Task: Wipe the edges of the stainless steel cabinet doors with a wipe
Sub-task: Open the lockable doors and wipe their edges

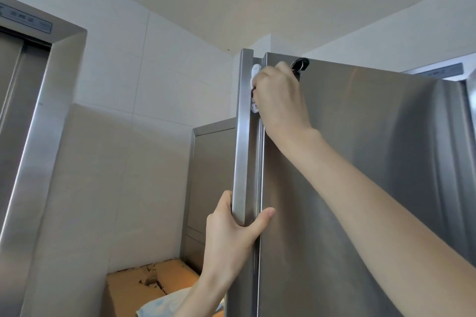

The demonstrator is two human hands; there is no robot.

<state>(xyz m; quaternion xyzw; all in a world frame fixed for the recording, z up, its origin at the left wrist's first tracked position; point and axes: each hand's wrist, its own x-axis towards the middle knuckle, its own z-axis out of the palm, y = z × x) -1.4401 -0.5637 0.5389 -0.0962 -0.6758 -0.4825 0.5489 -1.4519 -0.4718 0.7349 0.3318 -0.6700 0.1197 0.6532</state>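
head view looks up at two tall stainless steel cabinet doors: the right door (347, 162) is a broad brushed panel with soft streaky reflections, the left door (243, 136) stands ajar, showing its narrow folded edge. the right hand (279, 92) is clenched around a white wipe (254, 77), crumpled and pressed into the gap between the two door edges near the top. the left hand (233, 229) grasps the left door's edge lower down, thumb across onto the right door. a black key (298, 65) sits in the lock just beside the right hand.
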